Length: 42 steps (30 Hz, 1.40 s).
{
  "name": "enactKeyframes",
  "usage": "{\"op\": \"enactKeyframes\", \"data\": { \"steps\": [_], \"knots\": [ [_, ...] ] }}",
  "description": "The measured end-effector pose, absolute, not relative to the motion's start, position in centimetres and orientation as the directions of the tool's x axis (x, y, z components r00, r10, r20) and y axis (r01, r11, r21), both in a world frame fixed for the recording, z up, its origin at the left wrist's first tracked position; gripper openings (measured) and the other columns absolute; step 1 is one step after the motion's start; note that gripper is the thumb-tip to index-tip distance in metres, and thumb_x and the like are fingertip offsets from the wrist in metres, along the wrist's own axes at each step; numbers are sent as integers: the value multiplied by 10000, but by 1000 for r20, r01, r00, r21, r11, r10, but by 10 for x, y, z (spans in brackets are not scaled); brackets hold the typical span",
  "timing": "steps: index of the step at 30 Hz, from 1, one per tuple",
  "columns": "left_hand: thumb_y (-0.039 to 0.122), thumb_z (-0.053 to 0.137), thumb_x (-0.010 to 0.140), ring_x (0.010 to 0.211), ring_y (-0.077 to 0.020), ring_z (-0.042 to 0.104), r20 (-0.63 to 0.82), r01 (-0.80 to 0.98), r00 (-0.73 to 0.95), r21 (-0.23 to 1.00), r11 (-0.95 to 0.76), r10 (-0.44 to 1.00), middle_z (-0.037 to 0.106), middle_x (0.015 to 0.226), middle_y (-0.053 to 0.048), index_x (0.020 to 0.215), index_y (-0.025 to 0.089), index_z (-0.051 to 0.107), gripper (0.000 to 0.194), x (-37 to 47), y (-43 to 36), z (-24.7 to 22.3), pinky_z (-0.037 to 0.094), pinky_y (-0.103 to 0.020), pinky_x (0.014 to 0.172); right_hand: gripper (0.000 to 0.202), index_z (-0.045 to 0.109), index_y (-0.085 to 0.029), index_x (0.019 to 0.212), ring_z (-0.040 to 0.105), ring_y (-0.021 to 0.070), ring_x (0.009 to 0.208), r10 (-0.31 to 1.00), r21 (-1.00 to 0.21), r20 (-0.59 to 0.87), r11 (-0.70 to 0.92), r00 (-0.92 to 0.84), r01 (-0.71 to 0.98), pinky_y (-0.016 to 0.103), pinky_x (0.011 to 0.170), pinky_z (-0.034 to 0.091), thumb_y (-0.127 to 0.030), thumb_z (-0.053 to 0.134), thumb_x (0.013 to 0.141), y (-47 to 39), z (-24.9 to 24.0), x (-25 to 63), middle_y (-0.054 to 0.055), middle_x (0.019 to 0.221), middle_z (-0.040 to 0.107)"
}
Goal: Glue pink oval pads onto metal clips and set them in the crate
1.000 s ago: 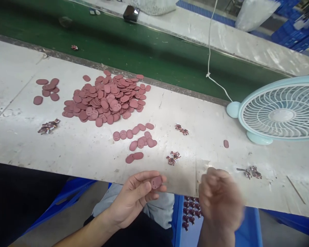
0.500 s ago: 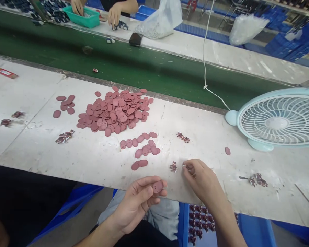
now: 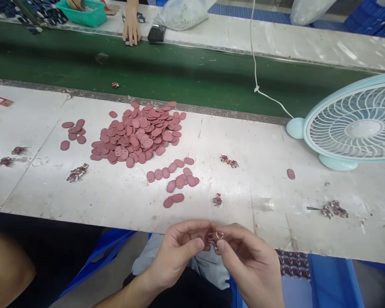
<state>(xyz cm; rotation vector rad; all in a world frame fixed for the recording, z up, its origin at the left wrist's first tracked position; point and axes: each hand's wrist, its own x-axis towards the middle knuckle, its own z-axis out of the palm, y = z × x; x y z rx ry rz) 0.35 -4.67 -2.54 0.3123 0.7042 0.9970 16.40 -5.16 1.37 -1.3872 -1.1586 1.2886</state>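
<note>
Close to my body at the table's front edge, my left hand (image 3: pixel 182 252) pinches a flat dark-pink oval piece (image 3: pixel 207 238), seen nearly edge-on. Against it my right hand (image 3: pixel 247 256) grips a small brown-and-white figure-like part (image 3: pixel 218 236) between thumb and fingers. The two parts meet or almost touch; fingers cover most of both. Just beyond my hands lies a similar small brown part (image 3: pixel 217 199). Short rows of pink ovals (image 3: pixel 178 198) lie to its left, with a large heap of pink ovals (image 3: pixel 137 134) behind them.
A light-blue fan (image 3: pixel 356 128) stands at the right, its white cord (image 3: pixel 255 64) crossing the green belt (image 3: pixel 195 72). Small brown parts (image 3: pixel 338 208) lie at the right. Below the table is a blue bin (image 3: pixel 333 278). Across the belt, another person's hand (image 3: pixel 131 30) reaches over the edge.
My right hand has come left from the tabletop with a small brown part, up to the pink oval in my left hand. The oval has turned edge-on. The view has shifted somewhat.
</note>
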Motion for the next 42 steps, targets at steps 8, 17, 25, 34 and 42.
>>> {"op": "enactKeyframes", "data": {
  "steps": [8,17,25,34,42],
  "knots": [
    [202,845,795,884,-149,747,-403,-654,320,560,508,857,829,985,-44,1023,221,798,234,5,-48,-27,571,-253,829,128,764,-307,1017,742,147,775,975,-971,-220,-215,-31,105,207,677,619,-239,717,919,-48,17,170,10,917,770],
    [212,833,796,861,-169,721,-409,-624,216,641,447,887,813,882,-37,734,200,801,72,10,-48,-26,538,-296,887,137,752,-311,1036,744,142,841,978,-977,-209,-207,-26,51,217,762,609,-230,706,936,-48,12,161,8,947,766],
    [210,806,822,912,-202,729,-408,-600,190,672,434,893,816,929,-48,762,209,811,60,9,-48,-23,540,-348,935,150,747,-301,1064,731,144,842,976,-976,-216,-216,-17,-2,237,776,601,-224,704,942,-52,7,161,18,957,761],
    [262,795,841,994,-230,735,-416,-616,180,659,432,891,798,1112,-76,819,217,808,51,12,-54,-29,574,-328,866,136,764,-290,1055,735,168,815,972,-975,-222,-221,76,-14,268,728,632,-258,713,933,-55,6,155,47,1033,772],
    [149,778,820,1103,-280,696,87,335,12,938,-86,996,744,1213,-82,1060,280,795,274,-60,-34,-29,547,-408,984,147,790,-260,987,759,196,672,822,-930,-362,-284,439,-234,280,628,661,-281,813,843,-97,-22,215,64,910,798]
  ]
}}
